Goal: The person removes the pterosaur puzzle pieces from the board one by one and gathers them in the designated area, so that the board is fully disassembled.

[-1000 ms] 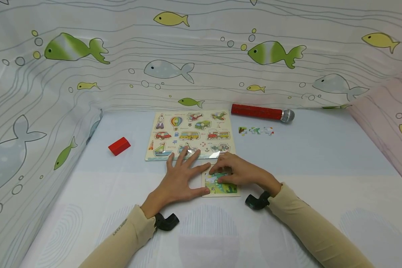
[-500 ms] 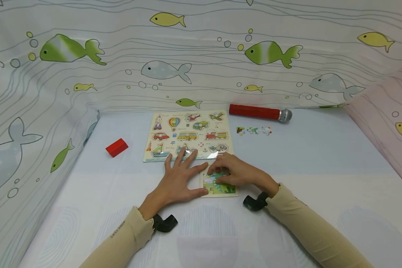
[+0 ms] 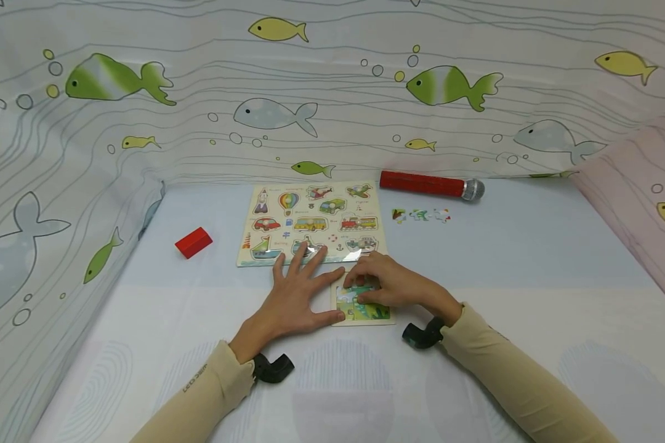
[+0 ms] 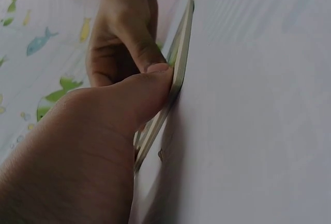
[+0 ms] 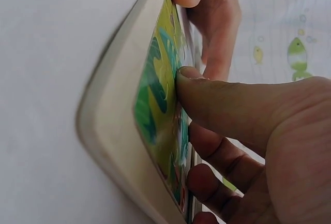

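A small jigsaw puzzle in a pale wooden tray (image 3: 366, 322) lies flat on the table; its picture is green, yellow and blue. My left hand (image 3: 294, 301) rests at its left side with fingers spread, the thumb on the tray's edge and the index fingertip by its top corner. Over the upper part of the puzzle, my right hand (image 3: 401, 284) has its fingers bent, pinching a jigsaw piece (image 3: 360, 290) between thumb and fingertips. In the right wrist view, the right thumb (image 5: 222, 105) touches the picture (image 5: 160, 89); the fingers partly hide the piece.
Behind the tray lies a larger vehicle peg puzzle (image 3: 288, 235), its front edge near the left fingertips. Several loose jigsaw pieces (image 3: 420, 215) lie to its right, below a red toy microphone (image 3: 423, 184). A red block (image 3: 194, 242) is at the left.
The head view shifts slightly. Both hands keep almost the same place and pose on the jigsaw tray, and the surrounding objects stay where they were.
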### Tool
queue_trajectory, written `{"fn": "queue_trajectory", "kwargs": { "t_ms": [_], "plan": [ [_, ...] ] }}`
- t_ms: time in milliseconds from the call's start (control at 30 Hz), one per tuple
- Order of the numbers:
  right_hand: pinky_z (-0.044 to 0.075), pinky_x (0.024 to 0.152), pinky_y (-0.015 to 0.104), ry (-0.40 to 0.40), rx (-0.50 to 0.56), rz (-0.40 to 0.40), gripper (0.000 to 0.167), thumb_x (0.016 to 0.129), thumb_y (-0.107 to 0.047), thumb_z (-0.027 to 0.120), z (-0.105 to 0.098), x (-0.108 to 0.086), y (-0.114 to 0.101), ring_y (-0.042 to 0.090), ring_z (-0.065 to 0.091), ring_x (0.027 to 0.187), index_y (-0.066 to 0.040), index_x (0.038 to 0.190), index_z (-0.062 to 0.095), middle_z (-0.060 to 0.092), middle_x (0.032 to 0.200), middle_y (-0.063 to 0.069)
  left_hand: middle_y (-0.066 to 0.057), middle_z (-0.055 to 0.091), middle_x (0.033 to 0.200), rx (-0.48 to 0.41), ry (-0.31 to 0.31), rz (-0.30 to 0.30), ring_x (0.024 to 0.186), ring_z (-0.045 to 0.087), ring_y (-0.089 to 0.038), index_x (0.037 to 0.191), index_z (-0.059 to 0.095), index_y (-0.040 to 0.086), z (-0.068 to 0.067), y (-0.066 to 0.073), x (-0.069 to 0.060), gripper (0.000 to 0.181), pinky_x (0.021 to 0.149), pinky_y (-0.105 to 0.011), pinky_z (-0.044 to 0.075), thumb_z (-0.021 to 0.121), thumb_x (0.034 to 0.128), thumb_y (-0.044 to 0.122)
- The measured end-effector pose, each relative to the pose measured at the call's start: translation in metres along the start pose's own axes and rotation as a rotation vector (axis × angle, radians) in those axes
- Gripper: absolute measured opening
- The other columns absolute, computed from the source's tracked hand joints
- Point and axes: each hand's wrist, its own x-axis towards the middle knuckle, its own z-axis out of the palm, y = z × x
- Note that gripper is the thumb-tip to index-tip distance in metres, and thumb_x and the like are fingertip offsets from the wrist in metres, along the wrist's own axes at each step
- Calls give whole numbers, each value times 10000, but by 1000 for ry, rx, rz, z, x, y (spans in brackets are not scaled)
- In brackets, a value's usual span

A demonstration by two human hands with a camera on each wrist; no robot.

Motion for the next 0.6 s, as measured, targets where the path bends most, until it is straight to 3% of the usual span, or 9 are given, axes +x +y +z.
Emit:
{"fn": "queue_trajectory", "kwargs": {
  "t_ms": [600],
  "plan": [
    [404, 890, 364, 5, 59, -14, 264, 851, -91, 813, -2, 0, -4, 195, 529, 922, -159, 1086, 714, 639, 909, 25, -63, 235, 1706, -14, 18, -21, 1593, 39, -413, 1500, 510, 354, 3, 2, 0, 738, 1154, -747, 32, 613, 856, 701]
  ]
}}
